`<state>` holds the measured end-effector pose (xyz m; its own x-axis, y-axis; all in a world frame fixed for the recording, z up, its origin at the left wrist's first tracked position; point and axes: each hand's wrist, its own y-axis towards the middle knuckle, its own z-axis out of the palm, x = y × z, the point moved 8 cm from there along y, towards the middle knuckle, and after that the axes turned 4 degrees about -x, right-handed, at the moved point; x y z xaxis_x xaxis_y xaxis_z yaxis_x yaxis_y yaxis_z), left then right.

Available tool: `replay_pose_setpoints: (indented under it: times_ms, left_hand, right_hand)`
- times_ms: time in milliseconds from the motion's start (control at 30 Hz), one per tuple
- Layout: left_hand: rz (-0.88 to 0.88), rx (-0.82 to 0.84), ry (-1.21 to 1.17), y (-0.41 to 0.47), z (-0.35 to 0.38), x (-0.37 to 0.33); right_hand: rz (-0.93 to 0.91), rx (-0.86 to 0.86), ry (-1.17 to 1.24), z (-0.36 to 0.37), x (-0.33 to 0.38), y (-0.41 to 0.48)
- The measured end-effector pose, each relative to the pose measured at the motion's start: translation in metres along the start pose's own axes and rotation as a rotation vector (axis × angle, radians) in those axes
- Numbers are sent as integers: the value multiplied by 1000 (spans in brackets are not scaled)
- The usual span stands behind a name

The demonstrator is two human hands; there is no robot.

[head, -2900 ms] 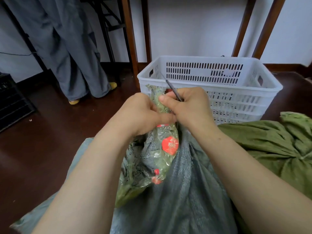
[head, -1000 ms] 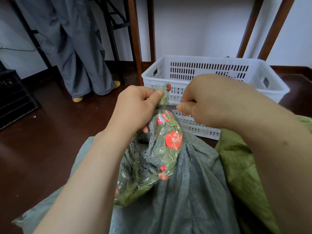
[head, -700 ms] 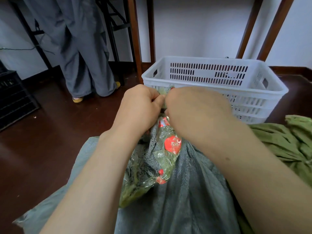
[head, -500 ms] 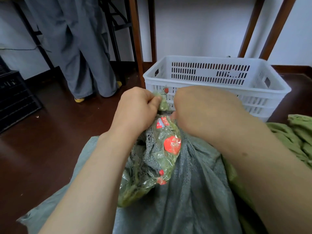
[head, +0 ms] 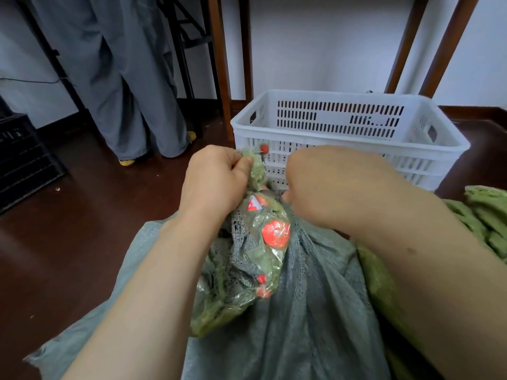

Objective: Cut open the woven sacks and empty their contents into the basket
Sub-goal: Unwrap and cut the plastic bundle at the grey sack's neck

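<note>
The left hand (head: 216, 185) has its fingers clenched round the bunched bag top (head: 256, 171); the grey woven sack (head: 301, 297) spreads below them. The right hand (head: 326, 185) is fisted just beside; its hold cannot be told. The white basket (head: 343, 133) stands beyond.

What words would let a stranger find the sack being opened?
Find the white basket. Before it lies the grey woven sack, its top gripped by the left hand. Unlike the green sack at its right, it shows red-spotted clear plastic.
</note>
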<state>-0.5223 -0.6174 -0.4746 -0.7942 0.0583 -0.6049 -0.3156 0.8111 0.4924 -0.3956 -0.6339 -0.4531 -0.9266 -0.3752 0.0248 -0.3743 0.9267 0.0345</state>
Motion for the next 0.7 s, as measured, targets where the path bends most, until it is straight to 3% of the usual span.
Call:
replay_pose_setpoints:
  times_ms: [200, 533, 633, 700]
  left_hand:
    - [89, 54, -100, -3, 11, -25]
    - [-50, -92, -15, 1, -9, 21]
    - [-90, -75, -78, 2, -6, 25]
    - [-149, -66, -144, 3, -6, 33]
  right_hand:
    - [-61, -2, 11, 9, 9, 1]
    - [-117, 65, 23, 10, 1, -2]
    - [-122, 133, 138, 9, -9, 0]
    - [-17, 194, 356, 9, -34, 5]
